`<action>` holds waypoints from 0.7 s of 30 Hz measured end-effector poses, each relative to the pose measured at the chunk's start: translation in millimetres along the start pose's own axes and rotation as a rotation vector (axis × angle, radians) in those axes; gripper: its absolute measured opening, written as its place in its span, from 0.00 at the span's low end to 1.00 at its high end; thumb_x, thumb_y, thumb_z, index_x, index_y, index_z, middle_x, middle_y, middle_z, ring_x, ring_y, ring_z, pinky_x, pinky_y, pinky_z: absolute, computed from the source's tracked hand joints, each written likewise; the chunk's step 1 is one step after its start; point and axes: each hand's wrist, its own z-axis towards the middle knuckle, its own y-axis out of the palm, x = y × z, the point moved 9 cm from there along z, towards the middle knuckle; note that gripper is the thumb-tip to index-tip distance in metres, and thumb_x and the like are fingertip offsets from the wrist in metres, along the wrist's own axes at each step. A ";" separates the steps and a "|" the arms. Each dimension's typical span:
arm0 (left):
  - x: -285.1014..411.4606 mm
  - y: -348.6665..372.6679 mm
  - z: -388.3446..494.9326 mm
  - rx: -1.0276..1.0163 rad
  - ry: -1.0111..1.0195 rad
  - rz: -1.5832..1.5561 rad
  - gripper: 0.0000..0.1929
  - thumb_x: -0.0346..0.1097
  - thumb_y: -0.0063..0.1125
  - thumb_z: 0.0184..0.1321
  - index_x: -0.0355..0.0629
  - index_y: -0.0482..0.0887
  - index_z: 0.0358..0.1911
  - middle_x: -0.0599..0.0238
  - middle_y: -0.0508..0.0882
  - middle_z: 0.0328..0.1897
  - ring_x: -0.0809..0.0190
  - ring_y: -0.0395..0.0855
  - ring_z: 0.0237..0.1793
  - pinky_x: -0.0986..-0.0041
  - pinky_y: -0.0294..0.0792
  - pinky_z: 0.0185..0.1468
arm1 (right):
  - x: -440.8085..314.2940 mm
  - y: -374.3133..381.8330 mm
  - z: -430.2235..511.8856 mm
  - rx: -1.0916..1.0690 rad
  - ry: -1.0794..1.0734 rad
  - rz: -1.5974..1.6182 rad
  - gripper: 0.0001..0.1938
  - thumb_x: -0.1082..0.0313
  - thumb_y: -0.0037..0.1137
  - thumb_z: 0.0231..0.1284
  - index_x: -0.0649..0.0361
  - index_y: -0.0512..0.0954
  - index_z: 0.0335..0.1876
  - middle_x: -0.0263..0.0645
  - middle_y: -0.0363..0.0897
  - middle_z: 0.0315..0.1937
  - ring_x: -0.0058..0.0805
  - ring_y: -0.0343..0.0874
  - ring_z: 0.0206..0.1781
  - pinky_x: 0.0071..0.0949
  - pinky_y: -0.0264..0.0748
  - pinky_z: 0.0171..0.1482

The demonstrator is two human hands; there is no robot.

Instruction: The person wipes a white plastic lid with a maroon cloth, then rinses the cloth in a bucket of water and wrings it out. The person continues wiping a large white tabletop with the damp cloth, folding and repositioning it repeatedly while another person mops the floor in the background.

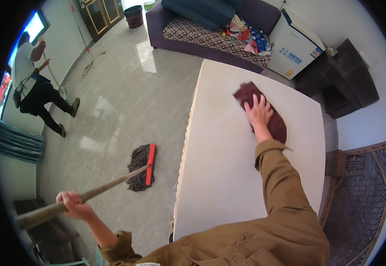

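Note:
With fingers wrapped around it, my left hand (75, 206) grips the wooden handle (105, 188) of a mop. The mop's red clamp bar (151, 164) and dark string head (138, 168) rest on the tiled floor, left of the table. My right hand (258, 111) lies with spread fingers on a dark maroon cloth (277, 125), pressed on the white tabletop (222, 149). Part of the cloth extends beneath my right wrist. Whether my right fingers pinch the cloth cannot be told.
A person (36, 83) stands at the left, holding a long-handled tool. Dark debris (88, 67) lies on the floor. Beyond the table are a purple sofa (206, 55) with clothes and a white chest freezer (296, 46). Dark wooden furniture (349, 76) and a brown framed panel (359, 196) stand right.

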 end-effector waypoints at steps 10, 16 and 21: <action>14.0 75.1 -7.5 -0.048 -0.059 0.051 0.07 0.26 0.42 0.61 0.44 0.65 0.26 0.77 0.56 0.13 0.76 0.51 0.13 0.82 0.47 0.18 | -242.7 -10.0 32.3 0.069 -0.585 0.308 0.16 0.47 0.51 0.54 0.45 0.76 0.43 0.34 0.74 0.47 0.40 0.69 0.53 0.51 0.63 0.51; 1.2 74.8 -3.7 -0.009 -0.078 0.051 0.07 0.27 0.43 0.60 0.44 0.65 0.26 0.77 0.57 0.13 0.76 0.51 0.13 0.83 0.47 0.18 | -227.8 -43.9 -99.4 0.146 -0.878 0.469 0.16 0.48 0.58 0.47 0.42 0.77 0.41 0.34 0.73 0.44 0.37 0.69 0.51 0.49 0.64 0.45; 7.4 47.5 1.6 -0.060 -0.061 0.021 0.08 0.29 0.43 0.60 0.47 0.64 0.24 0.79 0.55 0.13 0.77 0.50 0.13 0.82 0.47 0.20 | -168.0 -0.1 59.3 0.065 -0.390 0.285 0.18 0.47 0.53 0.55 0.40 0.72 0.50 0.35 0.71 0.50 0.41 0.69 0.55 0.53 0.65 0.51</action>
